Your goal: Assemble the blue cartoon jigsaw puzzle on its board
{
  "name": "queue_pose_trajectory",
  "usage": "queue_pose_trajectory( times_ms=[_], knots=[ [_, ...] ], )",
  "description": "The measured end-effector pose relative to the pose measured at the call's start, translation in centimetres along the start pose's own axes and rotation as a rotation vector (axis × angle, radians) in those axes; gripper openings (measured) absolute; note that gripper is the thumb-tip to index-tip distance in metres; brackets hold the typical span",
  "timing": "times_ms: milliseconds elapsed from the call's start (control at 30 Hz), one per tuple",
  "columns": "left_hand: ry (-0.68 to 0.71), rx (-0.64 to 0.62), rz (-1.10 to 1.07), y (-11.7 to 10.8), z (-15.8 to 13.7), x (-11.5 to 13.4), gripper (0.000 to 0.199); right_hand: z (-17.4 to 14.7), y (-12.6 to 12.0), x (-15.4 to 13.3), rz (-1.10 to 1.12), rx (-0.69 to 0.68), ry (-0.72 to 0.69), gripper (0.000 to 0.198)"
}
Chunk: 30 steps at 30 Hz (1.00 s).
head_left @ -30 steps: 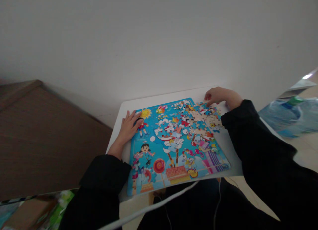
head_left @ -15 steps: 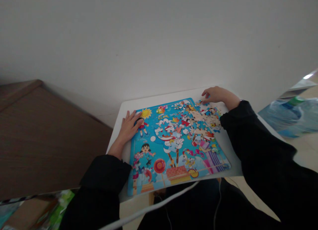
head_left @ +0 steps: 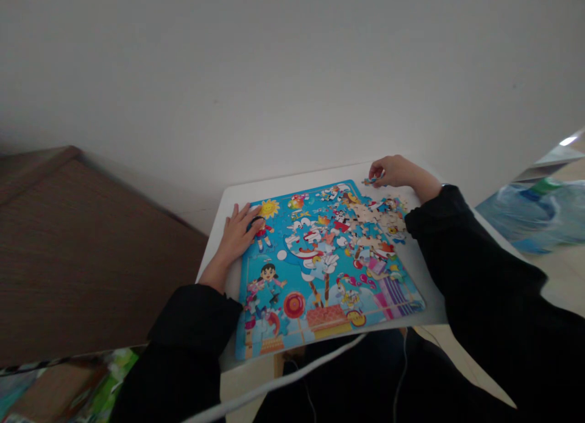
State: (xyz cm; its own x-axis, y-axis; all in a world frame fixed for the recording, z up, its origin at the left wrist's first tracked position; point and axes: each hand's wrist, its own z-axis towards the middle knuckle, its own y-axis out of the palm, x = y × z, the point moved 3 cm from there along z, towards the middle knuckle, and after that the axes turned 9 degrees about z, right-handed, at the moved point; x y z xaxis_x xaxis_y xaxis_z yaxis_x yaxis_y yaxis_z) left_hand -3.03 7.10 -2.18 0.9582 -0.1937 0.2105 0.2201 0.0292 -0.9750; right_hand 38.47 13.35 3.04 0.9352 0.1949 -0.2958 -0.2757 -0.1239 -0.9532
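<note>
My right hand point(head_left: 389, 170): fingers clamped on a puzzle piece point(head_left: 366, 181); my left hand point(head_left: 236, 234): fingers apart, across the puzzle board point(head_left: 242, 344)'s left edge

Flat blue cartoon puzzle point(head_left: 295, 258), loose pieces point(head_left: 386, 219) across right edge, single piece point(head_left: 367, 181) pinched

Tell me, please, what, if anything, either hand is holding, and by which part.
The right hand pinches a jigsaw piece, apparently by its edge; the left hand, lying flat, holds nothing.
</note>
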Motion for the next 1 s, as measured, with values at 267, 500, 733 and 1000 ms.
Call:
queue_pose_trajectory(
  times_ms=[267,500,733,1000],
  knots=[
    [-0.012,-0.01,-0.003,-0.3,0.0,0.3,0.05,-0.7,0.3,-3.8,0.254,0.172,-0.26,0.017],
    [0.002,0.006,-0.002,-0.3,0.0,0.4,0.05,-1.2,2.6,-8.7,0.222,0.004,-0.495,0.02],
    [0.015,0.003,-0.01,0.0,0.0,-0.2,0.05,-1.8,1.8,-8.6,0.235,-0.127,-0.46,0.023],
    [0.006,0.005,-0.004,0.3,0.0,-0.3,0.049,-2.4,-2.0,-2.5,0.004,-0.133,-0.064,0.023]
  ],
)
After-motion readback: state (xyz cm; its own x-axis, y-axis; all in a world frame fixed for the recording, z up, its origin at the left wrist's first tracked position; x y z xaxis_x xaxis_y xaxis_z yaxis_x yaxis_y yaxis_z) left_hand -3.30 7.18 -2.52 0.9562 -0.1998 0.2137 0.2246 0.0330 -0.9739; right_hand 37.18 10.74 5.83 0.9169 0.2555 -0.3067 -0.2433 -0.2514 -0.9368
